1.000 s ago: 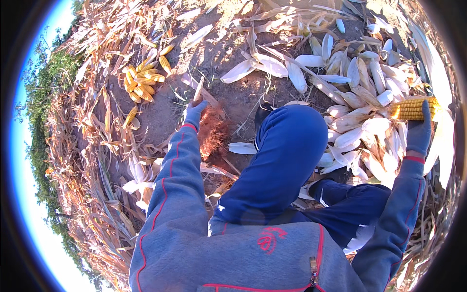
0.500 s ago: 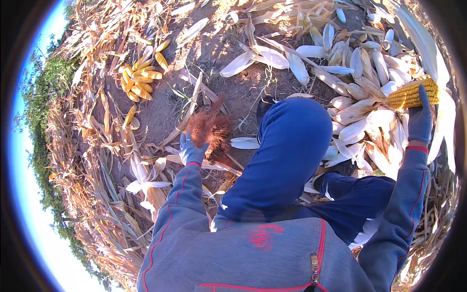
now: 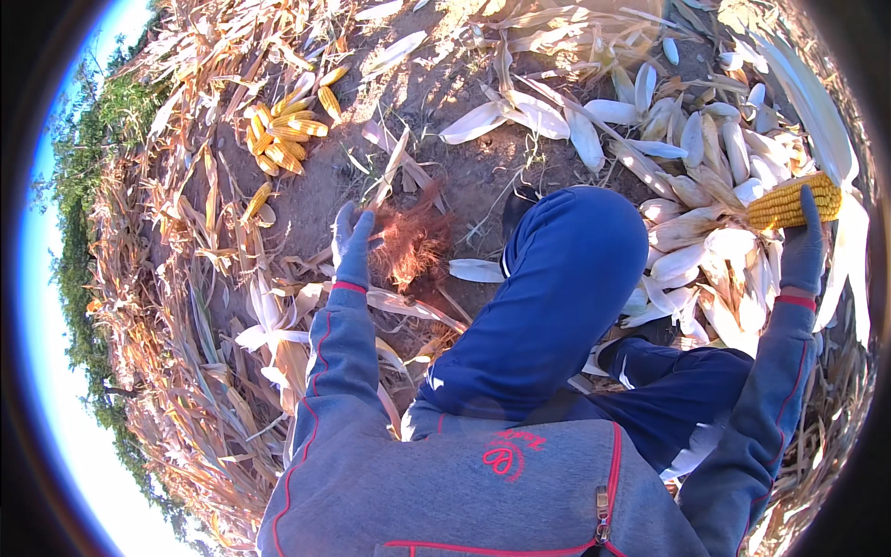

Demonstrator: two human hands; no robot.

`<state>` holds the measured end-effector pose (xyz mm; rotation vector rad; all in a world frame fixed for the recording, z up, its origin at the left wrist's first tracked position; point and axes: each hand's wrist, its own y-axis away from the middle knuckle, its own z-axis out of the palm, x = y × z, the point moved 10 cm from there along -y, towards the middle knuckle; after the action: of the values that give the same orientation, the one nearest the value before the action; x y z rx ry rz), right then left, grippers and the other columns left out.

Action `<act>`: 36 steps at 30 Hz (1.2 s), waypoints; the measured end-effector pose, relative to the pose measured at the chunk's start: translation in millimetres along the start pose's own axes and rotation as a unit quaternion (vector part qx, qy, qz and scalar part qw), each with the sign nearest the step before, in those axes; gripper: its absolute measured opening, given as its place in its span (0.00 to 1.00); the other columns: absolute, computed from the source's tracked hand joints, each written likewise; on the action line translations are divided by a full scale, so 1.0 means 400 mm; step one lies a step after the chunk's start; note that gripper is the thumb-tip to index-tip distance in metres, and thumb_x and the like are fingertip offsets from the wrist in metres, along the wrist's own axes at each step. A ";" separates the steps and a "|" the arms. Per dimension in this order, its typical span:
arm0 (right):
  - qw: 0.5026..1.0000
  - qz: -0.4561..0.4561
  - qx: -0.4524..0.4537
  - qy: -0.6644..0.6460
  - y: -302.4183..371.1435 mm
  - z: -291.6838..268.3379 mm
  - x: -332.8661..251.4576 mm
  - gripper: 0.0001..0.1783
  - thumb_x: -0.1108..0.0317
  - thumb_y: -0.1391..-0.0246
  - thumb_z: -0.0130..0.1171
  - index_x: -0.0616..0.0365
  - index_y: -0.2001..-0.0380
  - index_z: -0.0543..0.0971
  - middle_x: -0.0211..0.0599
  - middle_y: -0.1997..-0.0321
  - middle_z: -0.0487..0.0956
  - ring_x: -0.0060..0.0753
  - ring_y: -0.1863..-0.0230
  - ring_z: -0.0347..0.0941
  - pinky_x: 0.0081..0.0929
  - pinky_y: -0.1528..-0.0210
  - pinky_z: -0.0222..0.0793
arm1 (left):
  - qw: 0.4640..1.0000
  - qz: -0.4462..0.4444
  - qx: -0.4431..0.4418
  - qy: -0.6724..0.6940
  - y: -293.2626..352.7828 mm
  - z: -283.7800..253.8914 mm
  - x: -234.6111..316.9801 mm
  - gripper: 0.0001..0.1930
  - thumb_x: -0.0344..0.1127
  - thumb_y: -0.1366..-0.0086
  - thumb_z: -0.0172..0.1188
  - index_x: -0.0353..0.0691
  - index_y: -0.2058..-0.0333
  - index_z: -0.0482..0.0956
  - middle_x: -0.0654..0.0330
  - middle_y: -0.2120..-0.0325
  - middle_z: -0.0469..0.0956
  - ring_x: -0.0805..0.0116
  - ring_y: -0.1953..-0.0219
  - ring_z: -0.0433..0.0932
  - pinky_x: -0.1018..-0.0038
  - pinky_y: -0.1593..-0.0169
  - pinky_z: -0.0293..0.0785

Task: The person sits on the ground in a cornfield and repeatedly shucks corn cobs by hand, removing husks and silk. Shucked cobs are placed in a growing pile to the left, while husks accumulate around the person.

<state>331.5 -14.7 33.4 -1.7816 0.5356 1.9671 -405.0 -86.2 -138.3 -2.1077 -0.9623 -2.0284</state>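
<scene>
My right hand (image 3: 804,243), in a grey glove, holds a yellow corn cob (image 3: 791,203) at the right, its bare kernels facing up. Pale husk leaves (image 3: 710,220) fan out beside the cob's left end; whether they are still attached to it I cannot tell. Over on the left, my gloved left hand (image 3: 352,245) has its fingers apart and nothing visible in them. Right beside it is a tangled clump of reddish-brown corn silk (image 3: 415,243).
A small pile of husked yellow cobs (image 3: 283,135) lies on the soil at the upper left, with one loose cob (image 3: 256,201) below it. White husks (image 3: 529,113) are scattered ahead. My bent knee (image 3: 580,241) rises between my hands. Dry stalks (image 3: 167,362) cover the left side.
My left hand has drawn back to the left from the corn silk, and its fingers now point away from me. The right hand keeps its hold on the corn cob.
</scene>
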 end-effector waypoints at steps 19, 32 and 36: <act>0.999 0.007 -0.032 0.028 0.028 0.019 -0.021 0.27 0.65 0.54 0.65 0.66 0.52 0.70 0.36 0.54 0.71 0.30 0.51 0.69 0.28 0.48 0.67 | 0.803 -0.268 0.113 -0.520 0.196 -0.316 -0.458 0.28 0.47 0.55 0.69 0.32 0.60 0.75 0.50 0.66 0.79 0.55 0.64 0.79 0.65 0.59 0.75; 0.996 0.004 -0.085 -0.008 0.073 0.101 -0.042 0.29 0.70 0.58 0.68 0.63 0.52 0.70 0.33 0.56 0.75 0.28 0.57 0.73 0.24 0.53 0.67 | 0.914 -0.347 0.210 -0.017 0.318 -0.637 -0.678 0.30 0.58 0.43 0.52 0.34 0.56 0.68 0.51 0.64 0.74 0.58 0.67 0.75 0.69 0.68 0.75; 0.998 -0.005 -0.066 0.009 0.083 0.095 -0.055 0.30 0.69 0.59 0.68 0.63 0.51 0.69 0.35 0.57 0.76 0.28 0.56 0.73 0.24 0.52 0.68 | 0.911 -0.240 0.195 -0.273 0.184 -0.648 -0.613 0.25 0.49 0.43 0.57 0.32 0.58 0.70 0.53 0.66 0.74 0.63 0.68 0.74 0.71 0.68 0.73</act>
<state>283.3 -22.6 59.0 -1.8773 0.4111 2.0243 -583.7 -357.9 -302.8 -2.3942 -1.9400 -1.1933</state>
